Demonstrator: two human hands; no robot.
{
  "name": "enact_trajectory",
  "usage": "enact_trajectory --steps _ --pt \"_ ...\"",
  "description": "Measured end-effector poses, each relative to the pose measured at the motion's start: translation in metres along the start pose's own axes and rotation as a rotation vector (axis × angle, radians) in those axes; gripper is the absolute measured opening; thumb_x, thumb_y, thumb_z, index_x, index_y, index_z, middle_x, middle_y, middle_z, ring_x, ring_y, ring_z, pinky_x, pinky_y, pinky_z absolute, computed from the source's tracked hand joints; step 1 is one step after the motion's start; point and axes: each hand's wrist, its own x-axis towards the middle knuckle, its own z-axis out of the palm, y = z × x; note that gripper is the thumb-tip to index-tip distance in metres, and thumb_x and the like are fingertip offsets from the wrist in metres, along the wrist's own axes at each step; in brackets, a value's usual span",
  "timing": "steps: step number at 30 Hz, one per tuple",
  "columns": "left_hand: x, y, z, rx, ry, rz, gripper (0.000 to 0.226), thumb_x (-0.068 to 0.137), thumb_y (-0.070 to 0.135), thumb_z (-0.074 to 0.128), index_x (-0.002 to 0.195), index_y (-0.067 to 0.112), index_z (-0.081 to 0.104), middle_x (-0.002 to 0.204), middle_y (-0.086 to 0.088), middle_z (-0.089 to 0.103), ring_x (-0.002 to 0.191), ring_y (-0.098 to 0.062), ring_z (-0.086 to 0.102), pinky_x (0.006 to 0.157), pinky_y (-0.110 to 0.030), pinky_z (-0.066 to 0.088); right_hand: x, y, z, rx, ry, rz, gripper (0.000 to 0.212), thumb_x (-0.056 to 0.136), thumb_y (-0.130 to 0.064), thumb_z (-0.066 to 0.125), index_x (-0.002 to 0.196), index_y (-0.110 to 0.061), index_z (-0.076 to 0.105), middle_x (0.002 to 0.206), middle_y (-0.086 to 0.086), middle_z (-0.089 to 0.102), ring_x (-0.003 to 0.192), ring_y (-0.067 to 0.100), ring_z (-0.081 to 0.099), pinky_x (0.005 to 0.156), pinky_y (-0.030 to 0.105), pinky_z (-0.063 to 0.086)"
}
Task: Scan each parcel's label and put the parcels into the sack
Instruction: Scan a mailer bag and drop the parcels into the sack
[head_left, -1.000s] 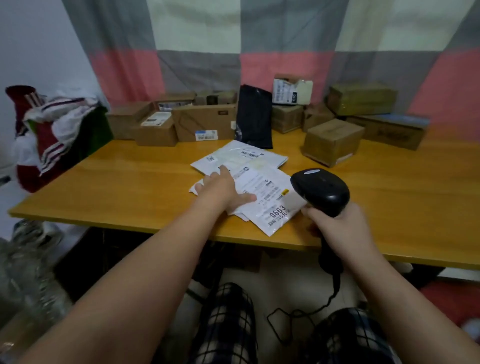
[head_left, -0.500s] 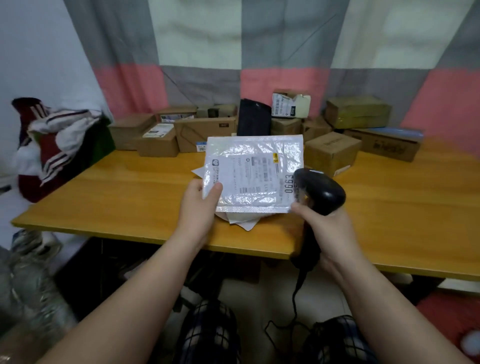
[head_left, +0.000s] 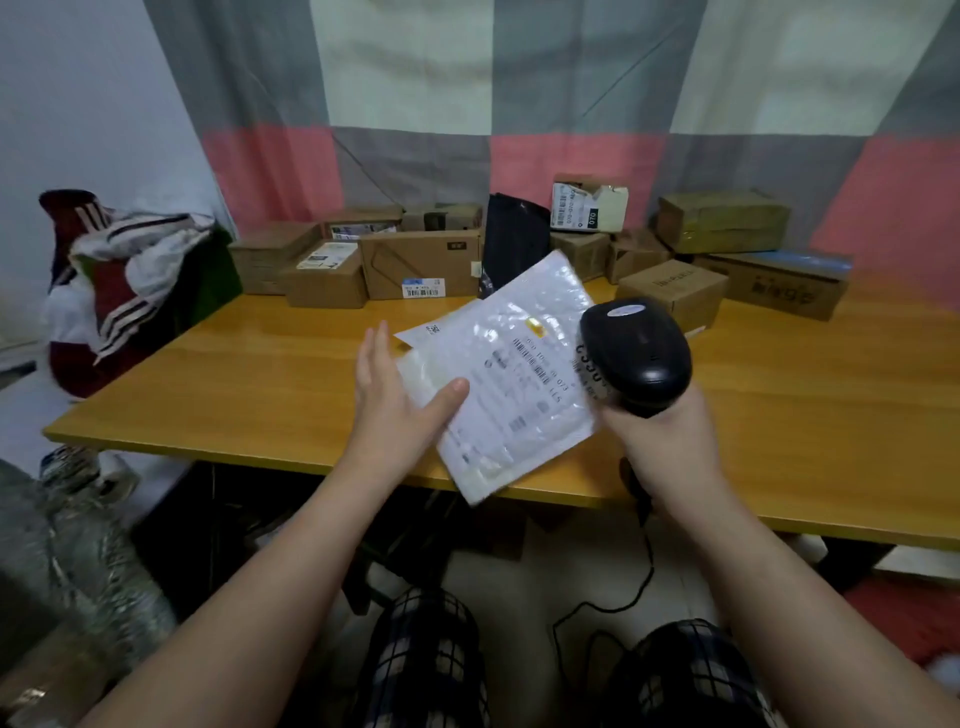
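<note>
Looked like a home room doubling as a parcel-sorting spot, not a depot. Evidence: checked curtain (head_left: 467, 78) as backdrop, well behind the grip. Wooden table (head_left: 260, 389) under it. Labelled cardboard boxes (head_left: 421, 265) lined the far edge, beyond the mailer (head_left: 509, 374) held in the left hand (head_left: 395, 400). Pile of striped clothes (head_left: 130, 260) sat far left of that hand. Corded barcode scanner (head_left: 636, 353) was in the right hand (head_left: 670, 441), just right of the mailer. Blurred woven sack (head_left: 83, 561) was low left.
</note>
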Motion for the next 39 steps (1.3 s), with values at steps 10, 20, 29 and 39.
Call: enact_trajectory --steps 10,20,29,39 --pt "-0.008 0.0 0.007 -0.303 0.012 -0.094 0.085 0.077 0.039 0.076 0.144 0.031 0.023 0.12 0.015 0.044 0.117 -0.011 0.049 0.082 -0.022 0.048 0.0 0.006 -0.012 -0.037 -0.127 -0.007 0.03 0.07 0.012 0.068 0.083 -0.014 0.063 0.065 -0.018 0.063 0.057 -0.018 0.054 0.051 0.002 0.037" --pt "0.021 0.0 0.011 -0.322 -0.216 -0.028 0.013 0.093 0.014 0.059 0.102 0.022 0.063 0.101 0.0 0.073 0.084 -0.012 0.07 0.068 -0.026 0.056 0.012 -0.007 -0.008 -0.172 -0.113 -0.122 0.035 0.078 -0.014 0.074 0.111 -0.015 0.062 0.105 0.004 0.063 0.106 0.02 0.058 0.088 0.035 0.05" --pt "0.0 -0.026 0.046 -0.522 0.003 -0.029 0.02 0.093 0.013 0.061 0.105 0.028 0.061 0.099 0.015 0.069 0.091 -0.002 0.067 0.066 -0.013 0.051 -0.046 0.009 0.025 -0.01 -0.132 0.092 0.045 0.053 -0.064 0.065 0.074 -0.025 0.067 0.055 -0.012 0.064 0.056 0.013 0.064 0.057 0.028 0.047" --pt "-0.002 -0.028 0.045 -0.617 0.03 -0.049 0.02 0.09 0.01 0.064 0.105 0.023 0.065 0.095 0.012 0.073 0.088 -0.007 0.07 0.066 -0.017 0.053 -0.037 0.004 0.026 -0.129 -0.183 -0.01 0.024 0.065 -0.053 0.07 0.066 -0.031 0.061 0.051 -0.017 0.06 0.058 0.015 0.063 0.058 0.031 0.05"
